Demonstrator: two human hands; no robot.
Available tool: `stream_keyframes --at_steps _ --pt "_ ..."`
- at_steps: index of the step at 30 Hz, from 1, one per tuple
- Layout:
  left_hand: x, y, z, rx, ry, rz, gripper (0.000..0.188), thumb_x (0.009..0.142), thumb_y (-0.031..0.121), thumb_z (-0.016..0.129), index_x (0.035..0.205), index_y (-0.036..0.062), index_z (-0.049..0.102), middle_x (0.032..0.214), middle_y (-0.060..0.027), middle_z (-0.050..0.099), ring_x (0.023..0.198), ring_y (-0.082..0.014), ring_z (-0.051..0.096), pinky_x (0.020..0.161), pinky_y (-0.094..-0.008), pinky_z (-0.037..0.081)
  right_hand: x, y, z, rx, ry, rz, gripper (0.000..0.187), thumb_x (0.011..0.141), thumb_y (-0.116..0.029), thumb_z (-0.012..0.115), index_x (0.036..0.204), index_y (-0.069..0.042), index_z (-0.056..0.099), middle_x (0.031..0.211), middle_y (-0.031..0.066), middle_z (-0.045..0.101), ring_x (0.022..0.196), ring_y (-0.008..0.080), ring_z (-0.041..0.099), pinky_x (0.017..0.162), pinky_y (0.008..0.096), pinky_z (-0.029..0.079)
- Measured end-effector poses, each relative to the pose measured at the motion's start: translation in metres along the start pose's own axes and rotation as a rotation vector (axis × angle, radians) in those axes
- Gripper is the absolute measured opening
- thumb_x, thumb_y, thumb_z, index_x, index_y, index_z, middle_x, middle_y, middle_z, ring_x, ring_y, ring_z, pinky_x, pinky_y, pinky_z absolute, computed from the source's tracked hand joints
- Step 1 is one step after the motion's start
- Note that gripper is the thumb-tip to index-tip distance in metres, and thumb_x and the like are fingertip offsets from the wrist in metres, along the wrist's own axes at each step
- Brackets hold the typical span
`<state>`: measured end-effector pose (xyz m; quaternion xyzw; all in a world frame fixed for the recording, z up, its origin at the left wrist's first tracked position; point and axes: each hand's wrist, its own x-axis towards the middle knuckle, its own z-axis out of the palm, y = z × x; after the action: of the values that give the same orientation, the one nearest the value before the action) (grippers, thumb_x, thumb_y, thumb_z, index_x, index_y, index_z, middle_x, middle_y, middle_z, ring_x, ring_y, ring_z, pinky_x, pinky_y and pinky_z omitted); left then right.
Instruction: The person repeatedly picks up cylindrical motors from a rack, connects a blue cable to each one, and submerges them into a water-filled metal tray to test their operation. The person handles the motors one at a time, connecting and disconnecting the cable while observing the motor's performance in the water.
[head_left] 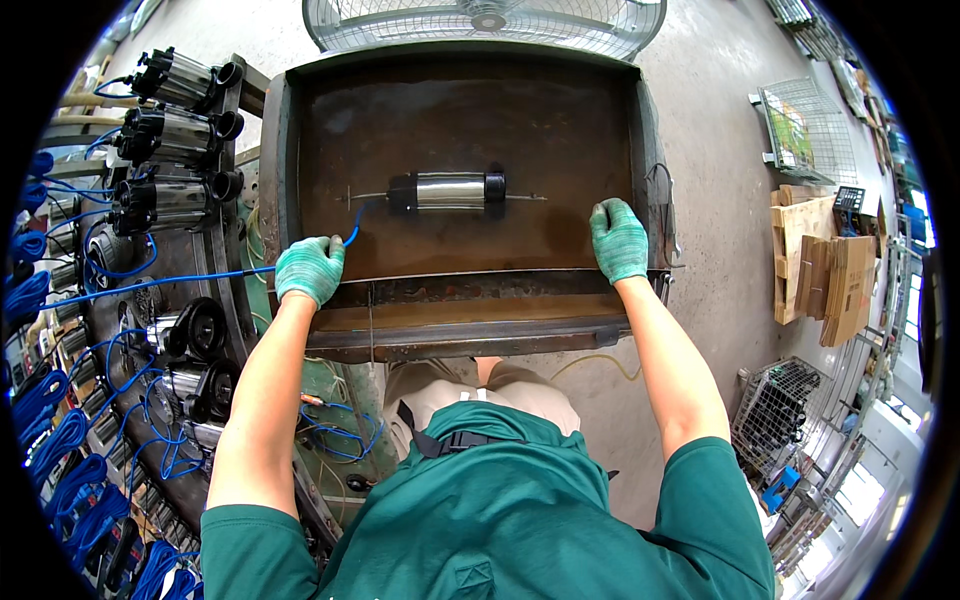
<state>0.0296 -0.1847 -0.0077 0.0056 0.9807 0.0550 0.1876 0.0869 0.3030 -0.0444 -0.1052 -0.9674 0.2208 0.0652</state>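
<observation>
A submersible pump [447, 191], a polished metal cylinder with black ends, lies sideways in a dark rectangular metal tank [282, 170]. A thin metal rod [527, 197] shows beyond both of its ends. From the pump's left end a blue cable [200, 279] runs to my left hand [311, 270] and on out to the left. That gloved hand is closed around the cable at the tank's near left corner. My right hand [620, 240], in a matching green glove, is closed by the tank's right wall; its curled fingers hide whatever they may hold.
Several similar pumps [170, 137] stand on a rack at left, among coiled blue cables [50, 435]. A large fan [487, 20] stands beyond the tank. On the right are flattened cardboard [848, 290], a wooden pallet [790, 265] and a wire cage [785, 410].
</observation>
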Motion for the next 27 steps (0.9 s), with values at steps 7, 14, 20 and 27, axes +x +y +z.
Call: stream_keyframes --at_steps 7,14,20,27 --pt "-0.001 0.0 -0.001 -0.002 -0.001 0.001 0.047 0.104 0.043 0.05 0.092 0.0083 0.079 0.094 -0.0215 0.074 0.092 -0.0435 0.071 0.085 -0.0538 0.055 0.0 0.001 0.001 0.006 0.009 0.006 0.02 0.102 -0.03 0.061 0.102 -0.01 0.067 0.101 0.0182 0.07 0.091 0.0443 0.068 0.078 0.0527 0.055" --pt "-0.001 -0.001 0.0 -0.014 -0.001 -0.003 0.047 0.104 0.044 0.05 0.09 0.0088 0.079 0.093 -0.0212 0.074 0.092 -0.0436 0.071 0.085 -0.0535 0.056 -0.001 0.003 0.002 0.036 0.017 0.004 0.021 0.102 -0.03 0.061 0.102 -0.01 0.067 0.101 0.0188 0.07 0.091 0.0451 0.068 0.077 0.0523 0.055" --pt "0.001 -0.003 0.002 -0.021 -0.011 0.003 0.047 0.104 0.044 0.05 0.09 0.0089 0.079 0.092 -0.0209 0.074 0.091 -0.0436 0.071 0.085 -0.0533 0.056 -0.003 0.003 -0.001 0.1 0.03 -0.043 0.019 0.099 -0.027 0.067 0.099 -0.008 0.068 0.098 0.0181 0.07 0.089 0.0431 0.069 0.077 0.0498 0.056" --pt "-0.001 -0.002 -0.001 -0.019 0.007 0.0 0.047 0.104 0.043 0.05 0.09 0.0094 0.079 0.092 -0.0204 0.075 0.091 -0.0428 0.071 0.086 -0.0528 0.056 -0.012 0.011 -0.022 -0.089 -0.107 -0.072 0.023 0.1 -0.031 0.065 0.097 -0.009 0.068 0.097 0.0178 0.071 0.087 0.0423 0.069 0.077 0.0505 0.055"
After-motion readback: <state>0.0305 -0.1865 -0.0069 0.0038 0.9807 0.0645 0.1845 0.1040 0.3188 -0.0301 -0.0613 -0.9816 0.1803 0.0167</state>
